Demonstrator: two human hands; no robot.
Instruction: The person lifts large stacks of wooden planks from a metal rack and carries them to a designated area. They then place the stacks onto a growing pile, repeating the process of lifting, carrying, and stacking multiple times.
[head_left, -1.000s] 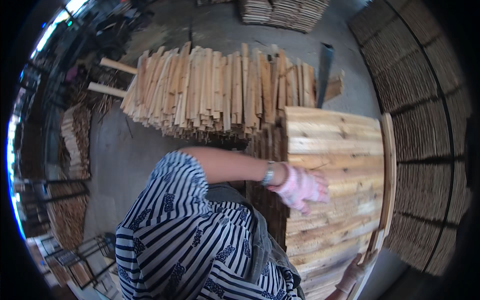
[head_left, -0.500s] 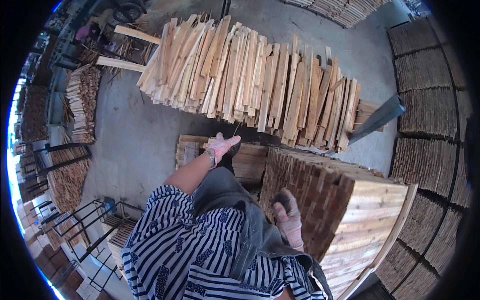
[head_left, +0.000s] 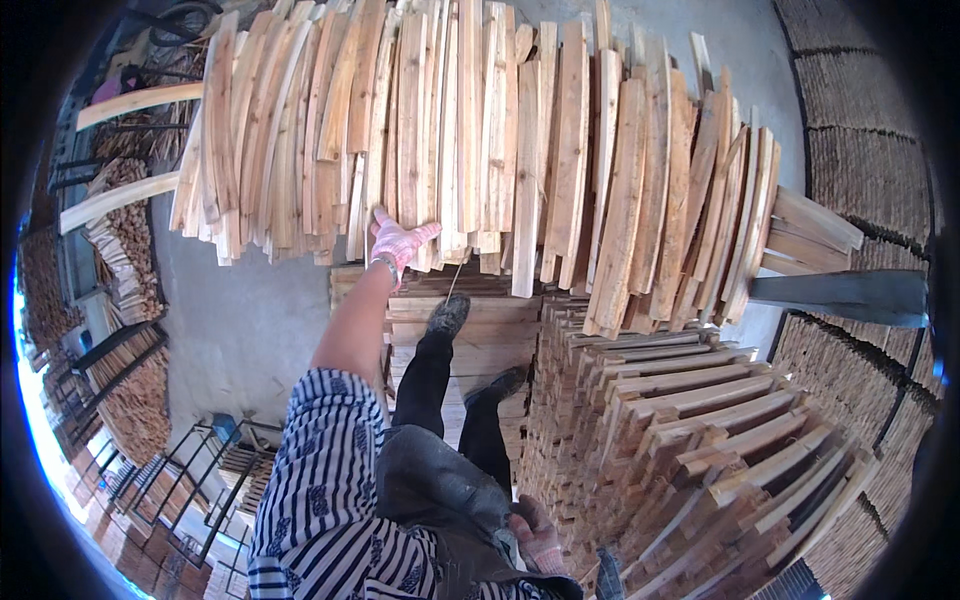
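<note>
My left hand [head_left: 402, 246], in a pinkish-white knit glove, reaches forward to the near ends of a wide pile of loose wooden boards [head_left: 470, 140]. Its fingers are spread and touch the board ends; no board is gripped. Low beside my dark apron [head_left: 440, 480] hangs my right hand [head_left: 538, 538], gloved too, its fingers loosely bent with nothing seen in them. A tall stack of wood strips [head_left: 690, 430] stands just to its right. Below me, my shoes [head_left: 450, 314] rest on light stacked boards [head_left: 410, 335].
A grey metal post [head_left: 840, 297] sticks out at the pile's right end. Two boards [head_left: 120, 205] jut from its left side. Tall wood stacks [head_left: 870, 180] line the right wall. Black metal frames [head_left: 200, 480] stand at lower left, on the grey floor [head_left: 215, 330] side.
I have come nearer to the board pile, and my left hand has moved forward onto its near ends. My right hand has dropped lower, and both legs now show.
</note>
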